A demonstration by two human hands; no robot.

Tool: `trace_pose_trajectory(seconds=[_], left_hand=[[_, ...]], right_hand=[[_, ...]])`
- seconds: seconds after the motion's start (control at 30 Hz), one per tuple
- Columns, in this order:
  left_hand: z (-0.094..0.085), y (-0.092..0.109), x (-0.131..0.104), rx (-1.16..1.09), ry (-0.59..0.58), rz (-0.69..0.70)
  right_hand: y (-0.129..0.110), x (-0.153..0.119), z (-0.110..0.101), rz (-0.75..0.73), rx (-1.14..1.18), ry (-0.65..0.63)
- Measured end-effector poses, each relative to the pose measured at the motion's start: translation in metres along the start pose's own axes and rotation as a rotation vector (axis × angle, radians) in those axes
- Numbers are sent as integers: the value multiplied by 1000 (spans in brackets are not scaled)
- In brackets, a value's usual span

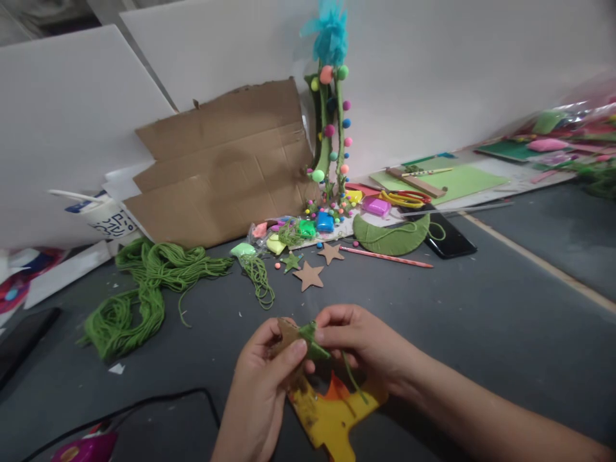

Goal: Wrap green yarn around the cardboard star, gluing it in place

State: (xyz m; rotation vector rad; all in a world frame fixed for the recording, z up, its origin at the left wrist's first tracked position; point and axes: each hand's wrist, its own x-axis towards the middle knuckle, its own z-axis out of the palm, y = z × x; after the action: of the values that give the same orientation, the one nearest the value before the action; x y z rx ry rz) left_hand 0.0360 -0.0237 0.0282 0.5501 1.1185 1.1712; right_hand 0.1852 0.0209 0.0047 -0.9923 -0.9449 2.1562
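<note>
My left hand (262,375) grips a small cardboard star (287,332) between thumb and fingers. Green yarn (314,345) is wound around part of it. The fingers of my right hand (359,340) are pinched at the wrapped side, and a loose yarn tail (355,377) hangs below them. Under both hands lies a yellow and orange flat piece (322,414) with dark smudges. Farther off on the table are two bare cardboard stars (308,276) and a small green-wrapped star (291,262).
A skein of green yarn (158,269) lies left. At the back stand a cardboard sheet (226,170) and a pompom-covered decoration (327,128). A green crescent (392,236), pencil (385,256), phone (447,234) and scissors (404,199) lie right. A pink glue gun (86,448) sits front left.
</note>
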Motion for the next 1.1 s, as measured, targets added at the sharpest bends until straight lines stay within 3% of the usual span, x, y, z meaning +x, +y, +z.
trace_pose_trajectory(seconds=[0.1, 0.2, 0.27, 0.43, 0.87, 1.1], left_hand=[[-2, 1, 3, -44, 34, -19], [-4, 2, 4, -68, 52, -33], [-4, 1, 5, -75, 54, -40], [-3, 1, 6, -80, 97, -49], [-5, 3, 4, -64, 34, -114], [-3, 4, 3, -78, 43, -73]], right_hand=[[-5, -5, 3, -185, -226, 26], [-9, -11, 5, -523, -712, 41], [-9, -13, 5, -637, -964, 48], [-3, -14, 3, -678, -1167, 61], [0, -21, 4, -657, -1260, 16], [2, -20, 4, -668, -1374, 33]])
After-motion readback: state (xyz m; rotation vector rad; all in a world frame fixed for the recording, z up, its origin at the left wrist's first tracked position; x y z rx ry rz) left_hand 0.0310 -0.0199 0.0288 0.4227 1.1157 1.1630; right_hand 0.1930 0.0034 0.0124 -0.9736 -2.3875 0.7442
